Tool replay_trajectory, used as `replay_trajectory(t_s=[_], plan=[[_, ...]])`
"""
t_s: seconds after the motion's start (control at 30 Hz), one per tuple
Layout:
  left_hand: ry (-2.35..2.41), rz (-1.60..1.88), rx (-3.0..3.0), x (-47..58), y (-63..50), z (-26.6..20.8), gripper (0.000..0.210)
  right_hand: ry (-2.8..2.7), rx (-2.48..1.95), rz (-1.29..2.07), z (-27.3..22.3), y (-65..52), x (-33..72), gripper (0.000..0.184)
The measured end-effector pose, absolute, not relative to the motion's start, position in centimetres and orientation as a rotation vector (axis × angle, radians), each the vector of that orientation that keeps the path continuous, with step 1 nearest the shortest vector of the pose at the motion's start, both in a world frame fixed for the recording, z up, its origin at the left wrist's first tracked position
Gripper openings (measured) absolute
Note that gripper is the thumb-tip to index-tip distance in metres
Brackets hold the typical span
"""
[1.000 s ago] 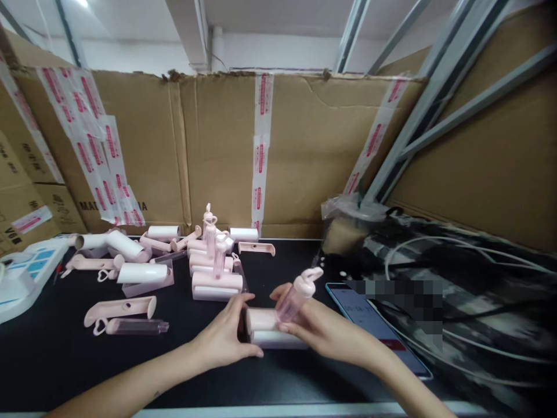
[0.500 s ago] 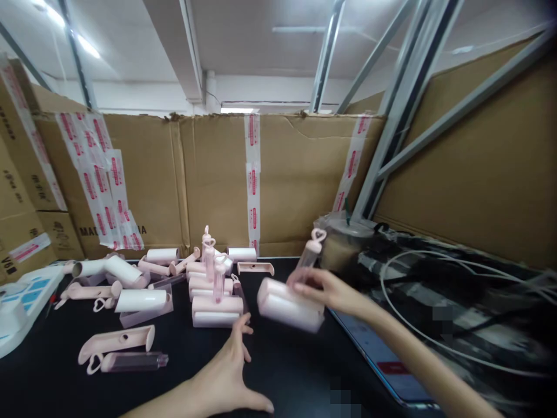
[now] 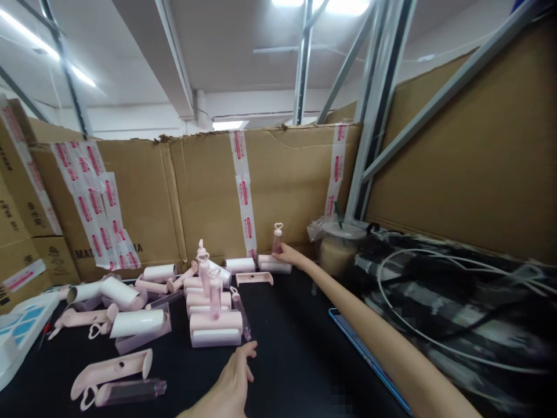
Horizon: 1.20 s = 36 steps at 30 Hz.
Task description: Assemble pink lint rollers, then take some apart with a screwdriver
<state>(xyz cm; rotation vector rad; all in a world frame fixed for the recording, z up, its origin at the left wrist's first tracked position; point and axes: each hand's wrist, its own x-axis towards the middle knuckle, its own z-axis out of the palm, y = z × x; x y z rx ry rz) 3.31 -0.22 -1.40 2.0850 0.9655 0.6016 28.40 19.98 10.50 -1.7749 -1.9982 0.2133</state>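
Here, right fingers (image 3: 284, 254) hold a roller (image 3: 273, 266) between a white roll (image 3: 240, 266) and cup (image 3: 336, 253); left fingers (image 3: 247, 350) spread, empty.

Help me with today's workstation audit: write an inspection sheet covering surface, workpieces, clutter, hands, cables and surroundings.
Surface: black tabletop, no spill seen on the visible part.
Workpieces: one lint roller at the back; three more lint rollers lie in a row, handles upright; loose white rolls, pink covers and clear handles to the left.
Clutter: phone, partly behind the right arm; drink cup with a green straw.
Left hand: open, holding nothing.
Right hand: grips the back roller's handle.
Cables: white cable looped over a dark heap, contents unclear.
Surroundings: taped cardboard wall; metal frame at right.
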Motion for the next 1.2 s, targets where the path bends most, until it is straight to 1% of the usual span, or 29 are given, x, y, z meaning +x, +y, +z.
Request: replay_trajectory(t_s=[0.17,0.27,0.3,0.37,0.43,0.5,0.53,0.6,0.67,0.7,0.77,0.83,0.9,0.97,1.0,1.03,1.1,1.13,1.2], plan=[[0.976,0.559,2.05,3.3,-0.4,-0.9,0.107,-1.902,-1.733,0.074,10.7,18.0,26.2,0.031],[1.008,0.518,2.001,3.3,-0.9,0.1,0.095,-2.01,-1.617,0.119,10.1,15.5,23.7,0.028],[1.034,0.499,1.999,3.3,-1.2,0.5,0.087,-2.079,-1.57,0.17,9.6,14.5,22.7,0.025],[1.089,0.467,2.025,3.4,-1.6,1.6,0.063,-2.211,-1.508,0.297,8.3,12.5,20.5,0.018],[1.102,0.446,2.089,3.4,-2.1,2.6,0.039,-2.256,-1.531,0.372,6.8,10.9,18.7,0.023],[1.072,0.465,2.156,3.5,-2.3,3.2,0.029,-2.254,-1.597,0.404,5.4,9.9,17.8,0.031],[1.049,0.498,2.167,3.6,-2.4,3.4,0.028,-2.252,-1.624,0.418,5.0,9.7,17.7,0.031],[1.006,0.586,2.069,3.9,-2.3,3.2,0.028,-2.265,-1.639,0.456,5.0,9.5,18.3,0.025],[0.948,0.65,1.769,4.2,-2.1,2.7,0.031,-2.283,-1.595,0.484,6.0,9.5,19.4,0.02],[0.899,0.673,1.569,4.4,-1.8,2.5,0.034,-2.289,-1.554,0.486,6.9,9.3,20.1,0.021],[0.762,0.725,1.167,4.7,-1.4,2.3,0.043,-2.316,-1.419,0.488,9.1,8.3,21.2,0.028],[0.612,0.768,0.849,4.6,-1.0,2.5,0.052,-2.429,-1.145,0.544,11.4,6.8,21.6,0.032],[0.519,0.765,0.637,4.4,-0.8,3.2,0.058,-2.64,-0.642,0.659,12.8,5.3,21.5,0.031],[0.527,0.771,0.523,4.3,-0.8,3.7,0.054,-2.749,-0.298,0.694,13.2,4.7,20.9,0.032],[0.552,0.793,0.496,4.2,-0.8,3.9,0.048,-2.75,-0.324,0.632,12.9,4.9,20.7,0.034],[0.577,0.822,0.49,4.3,-0.9,4.0,0.04,-2.713,-0.469,0.525,12.3,5.4,20.6,0.035],[0.6,0.86,0.524,4.4,-1.1,3.9,0.031,-2.503,-0.971,0.223,10.7,7.2,20.7,0.034],[0.599,0.856,0.556,4.5,-1.2,3.8,0.031,-2.41,-1.144,0.139,9.8,8.3,20.9,0.033],[0.604,0.837,0.633,4.5,-1.5,3.7,0.036,-2.299,-1.347,0.052,7.8,10.4,21.7,0.03]])
